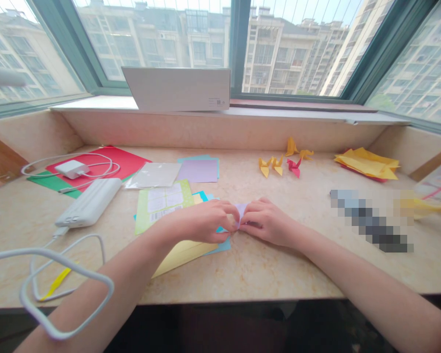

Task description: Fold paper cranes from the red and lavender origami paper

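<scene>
A small piece of lilac origami paper [242, 210] is pinched between my two hands, just above the counter. My left hand [209, 220] closes thumb and fingers on its left edge. On the other side, my right hand [268, 221] grips it with bent fingertips. Most of the paper is hidden by the fingers, so its folds cannot be made out. Under my left hand and forearm lie pale yellow sheets [183, 255], blue sheets [220, 246] and a green printed packet [165, 201].
Several folded paper cranes [277, 165] stand at the back, right of centre. Yellow paper [367, 163] is stacked farther right. At left lie a white power bank [90, 202], a charger [72, 169] with cables, and red paper [132, 159]. A white box [178, 88] leans by the window.
</scene>
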`<state>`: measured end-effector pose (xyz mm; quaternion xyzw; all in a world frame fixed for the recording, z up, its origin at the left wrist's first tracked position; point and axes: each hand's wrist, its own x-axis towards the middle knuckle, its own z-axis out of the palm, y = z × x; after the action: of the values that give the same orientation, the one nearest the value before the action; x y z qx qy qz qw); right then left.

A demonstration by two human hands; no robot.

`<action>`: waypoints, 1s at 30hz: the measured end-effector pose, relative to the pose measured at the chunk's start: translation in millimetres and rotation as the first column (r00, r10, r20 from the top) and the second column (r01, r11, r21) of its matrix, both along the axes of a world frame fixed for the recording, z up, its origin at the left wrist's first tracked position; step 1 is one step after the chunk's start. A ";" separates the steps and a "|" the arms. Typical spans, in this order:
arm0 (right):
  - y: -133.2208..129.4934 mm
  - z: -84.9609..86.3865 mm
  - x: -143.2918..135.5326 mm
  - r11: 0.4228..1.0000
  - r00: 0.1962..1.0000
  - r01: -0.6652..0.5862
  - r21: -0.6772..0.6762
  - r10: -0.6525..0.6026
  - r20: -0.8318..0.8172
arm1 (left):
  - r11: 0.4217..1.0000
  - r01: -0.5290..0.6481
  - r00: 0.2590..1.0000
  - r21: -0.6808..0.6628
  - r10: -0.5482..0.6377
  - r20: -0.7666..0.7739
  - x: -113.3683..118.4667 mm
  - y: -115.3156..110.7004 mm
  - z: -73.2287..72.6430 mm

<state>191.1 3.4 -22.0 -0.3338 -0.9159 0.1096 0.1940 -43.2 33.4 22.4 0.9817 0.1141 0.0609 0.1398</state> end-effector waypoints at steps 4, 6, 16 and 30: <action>0.7 -2.0 -6.2 0.996 0.993 0.063 -0.057 -0.068 -0.093 | 1.000 -0.008 0.999 -0.008 0.008 -0.042 0.1 -1.3 7.5; 0.9 -1.7 -8.1 0.991 0.988 0.075 -0.108 -0.089 -0.128 | 0.998 0.009 0.999 -0.061 -0.012 -0.043 -2.6 1.2 9.2; 2.0 3.7 -8.7 0.956 0.977 0.101 -0.275 -0.148 -0.153 | 0.998 0.050 0.992 -0.036 -0.046 0.115 -21.1 1.9 -23.1; 4.1 6.4 1.6 0.889 0.953 0.160 -0.430 -0.253 -0.169 | 0.997 0.047 0.998 0.062 -0.050 0.048 -20.6 -0.1 -19.0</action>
<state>192.6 7.5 -15.6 -0.4487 -0.8040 0.3147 0.2304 -63.8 33.2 3.3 0.9862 0.0847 0.0852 0.1142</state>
